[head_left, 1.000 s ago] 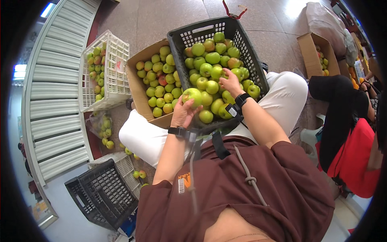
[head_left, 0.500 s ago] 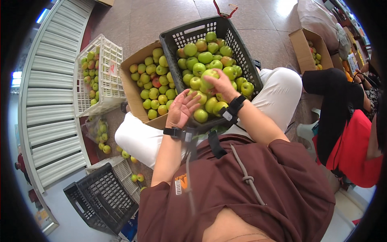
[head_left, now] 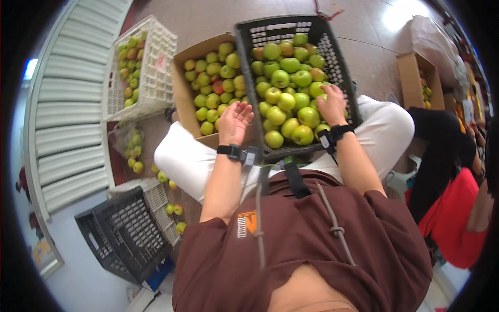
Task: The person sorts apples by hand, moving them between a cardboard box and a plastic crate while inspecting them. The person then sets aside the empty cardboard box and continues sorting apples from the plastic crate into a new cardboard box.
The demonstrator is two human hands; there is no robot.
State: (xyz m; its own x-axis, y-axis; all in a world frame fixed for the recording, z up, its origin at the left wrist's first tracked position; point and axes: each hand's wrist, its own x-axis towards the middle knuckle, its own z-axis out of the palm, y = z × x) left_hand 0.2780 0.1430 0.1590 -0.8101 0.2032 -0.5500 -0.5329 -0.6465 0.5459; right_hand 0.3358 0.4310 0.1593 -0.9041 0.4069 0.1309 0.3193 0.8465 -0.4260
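A rectangular black plastic crate with slotted walls (head_left: 275,22) held a heap of round green apples (head_left: 280,78), some blushed red. Beside its left edge stood an open brown cardboard box (head_left: 182,89), also loaded with apples, one of them distinctly red (head_left: 218,86).

The bare right hand (head_left: 332,105) was in the crate near its right edge, towards the near corner, fingers bent downward beside a pale green apple (head_left: 316,89); whether they pinched any fruit could not be told. The bare left hand (head_left: 235,124) hung over the box's near right corner, palm turned up, fingers loosely curled and apart, with nothing in it.

The step in hand looked like picking through the crate's apples one by one. The next move seemed to call for a secure right-hand grasp on a single apple without disturbing its neighbours.
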